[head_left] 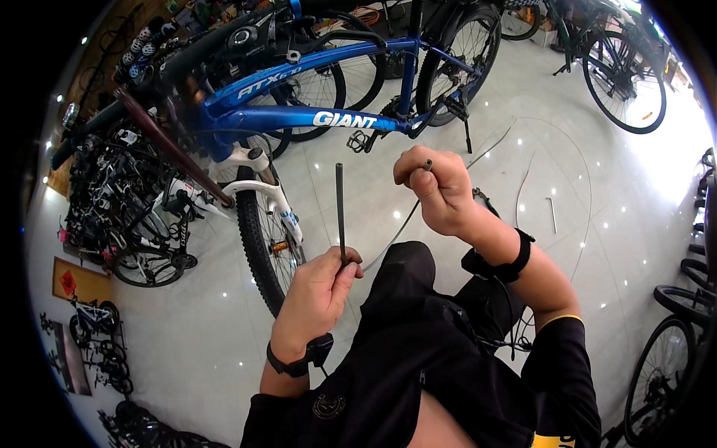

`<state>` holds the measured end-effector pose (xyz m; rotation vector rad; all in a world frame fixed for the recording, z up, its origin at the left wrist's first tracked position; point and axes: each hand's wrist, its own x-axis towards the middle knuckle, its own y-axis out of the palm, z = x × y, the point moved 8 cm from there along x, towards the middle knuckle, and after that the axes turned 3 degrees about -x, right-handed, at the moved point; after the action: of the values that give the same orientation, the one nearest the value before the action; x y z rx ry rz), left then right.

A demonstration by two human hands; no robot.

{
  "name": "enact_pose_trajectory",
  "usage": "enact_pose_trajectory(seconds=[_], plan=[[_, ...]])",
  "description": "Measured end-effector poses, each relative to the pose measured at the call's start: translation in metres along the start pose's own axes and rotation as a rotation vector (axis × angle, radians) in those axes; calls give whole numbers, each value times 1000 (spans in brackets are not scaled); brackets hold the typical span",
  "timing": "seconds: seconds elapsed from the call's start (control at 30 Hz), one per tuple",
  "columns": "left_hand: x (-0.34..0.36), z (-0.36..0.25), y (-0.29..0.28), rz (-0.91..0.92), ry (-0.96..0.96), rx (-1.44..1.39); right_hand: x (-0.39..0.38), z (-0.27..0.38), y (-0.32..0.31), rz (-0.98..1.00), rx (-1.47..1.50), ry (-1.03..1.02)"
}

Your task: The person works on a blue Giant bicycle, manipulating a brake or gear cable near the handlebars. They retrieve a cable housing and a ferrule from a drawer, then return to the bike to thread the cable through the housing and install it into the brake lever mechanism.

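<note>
Tubing point(340, 209), likely light, stiff but bendy and best held close to its tip, is pinched upright by the left hand point(317, 289) near the front wheel point(258, 257), while another tube end point(428, 165) is gripped by the right hand point(442, 196), apart, any join being hard to see.

Blue frame point(284, 119): gloss-painted.
Matt dark tube point(340, 209) held this side of frame; rough tyre point(252, 250) fitted, glossy tiles point(202, 328) laid below it.

Head-worn fisheye facing down, close over left hand point(320, 293), right hand point(439, 193); floor point(202, 336) beyond
</note>
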<state>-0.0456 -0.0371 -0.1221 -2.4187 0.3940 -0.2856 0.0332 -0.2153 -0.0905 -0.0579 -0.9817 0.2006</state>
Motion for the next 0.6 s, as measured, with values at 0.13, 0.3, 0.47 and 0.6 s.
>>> enact_pose_trajectory(seconds=[0.13, 0.3, 0.47, 0.6], plan=[[1, -3, 0, -3, -12, 16, 0, 2, 2, 10, -31, -28], [1, -1, -1, -22, 10, 28, 0, 0, 7, 20, -21, -43], [4, 0, -1, -36, 49, 53, -2, -3, 9, 20, -17, -57], [5, 1, -2, -43, 56, 59, -3, -4, 11, 51, -54, -45]])
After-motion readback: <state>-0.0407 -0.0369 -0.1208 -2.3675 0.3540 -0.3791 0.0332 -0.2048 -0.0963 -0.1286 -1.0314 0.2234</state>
